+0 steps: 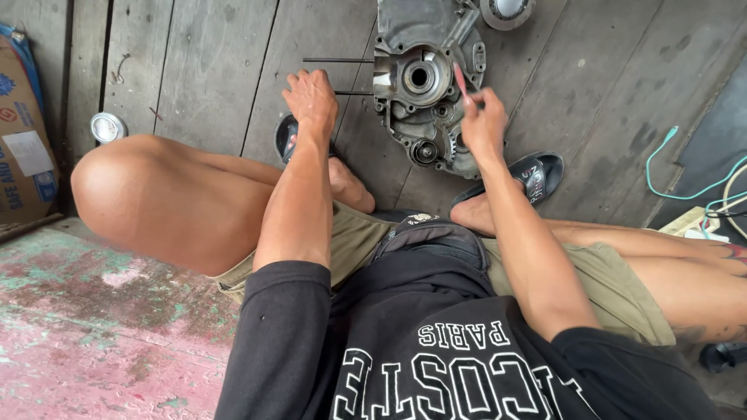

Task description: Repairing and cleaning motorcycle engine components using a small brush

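Note:
A grey metal engine casing (424,85) lies on the wooden plank floor in front of me, with a round bearing hole and gears showing. Two long thin studs (337,60) stick out of its left side. My left hand (311,97) rests over the lower stud beside the casing, fingers curled around it. My right hand (484,120) hovers over the casing's right edge and pinches a thin red-handled tool (461,80), its tip pointed at the casing's middle.
I squat with both knees spread, feet in black sandals (537,173) near the casing. A small round tin (107,127) sits at left by a cardboard box (23,140). Teal cables (685,167) lie at right. Another round metal part (506,11) sits at the top.

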